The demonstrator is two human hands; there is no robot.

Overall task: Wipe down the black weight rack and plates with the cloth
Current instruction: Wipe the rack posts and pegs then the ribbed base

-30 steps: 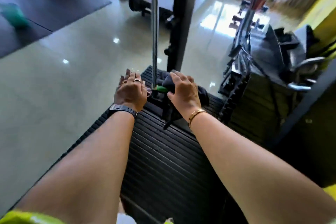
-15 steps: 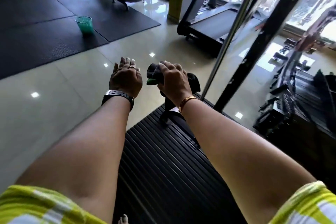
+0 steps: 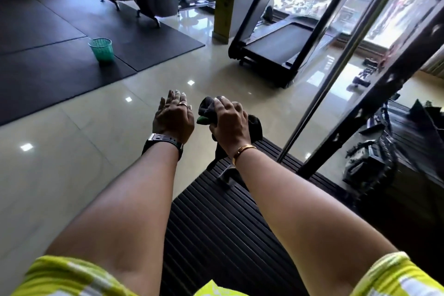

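— Bunching the dark cloth [image 3: 207, 107] in the right grip [image 3: 228, 122], centre of frame, curled tight round it, above the far end of the black plates [image 3: 216, 235].
— And the left grip [image 3: 173, 118]?
— Flat and straight, holding nothing, just beside the cloth.
— Handling?
— Soft, light, floppy; likely best held wadded in the palm, with the loose tail tucked. Against heavy, ribbed plates and the rigid rack upright [image 3: 384, 94] at right, probably needs firm pressure along grooves.
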